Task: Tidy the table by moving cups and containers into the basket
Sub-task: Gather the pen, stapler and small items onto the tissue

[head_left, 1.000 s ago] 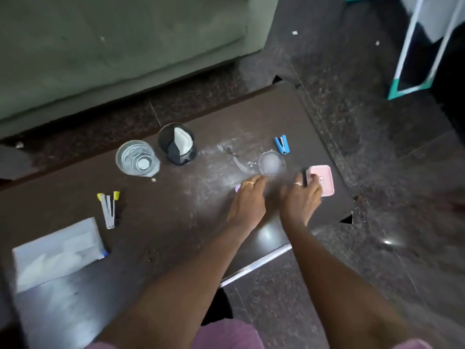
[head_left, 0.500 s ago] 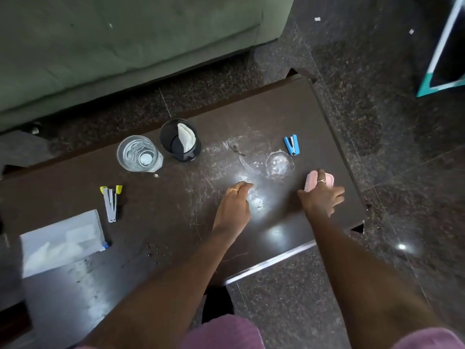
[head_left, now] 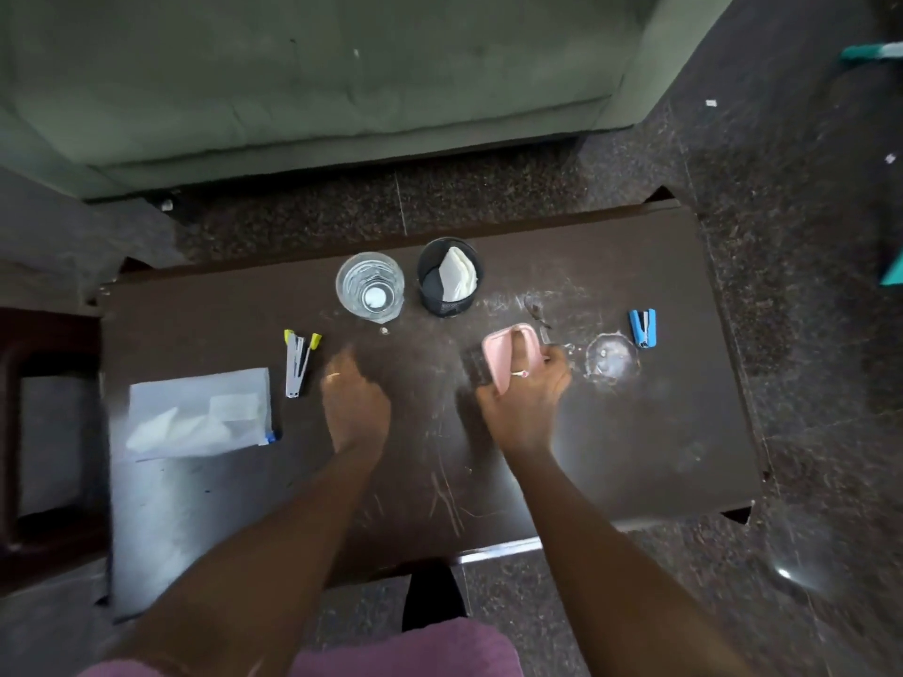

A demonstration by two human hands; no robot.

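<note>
The right hand point(head_left: 525, 398) grips the pink container point(head_left: 510, 356), fingers point(head_left: 530, 354) wrapped over its rim; the left hand point(head_left: 354, 398) curls loosely, empty. No basket shows, so keep the tray level and carry it steadily.

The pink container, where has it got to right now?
The pink container is in the person's right hand, lifted over the middle of the dark table, just in front of the black mesh cup and left of the small clear lid.
</note>
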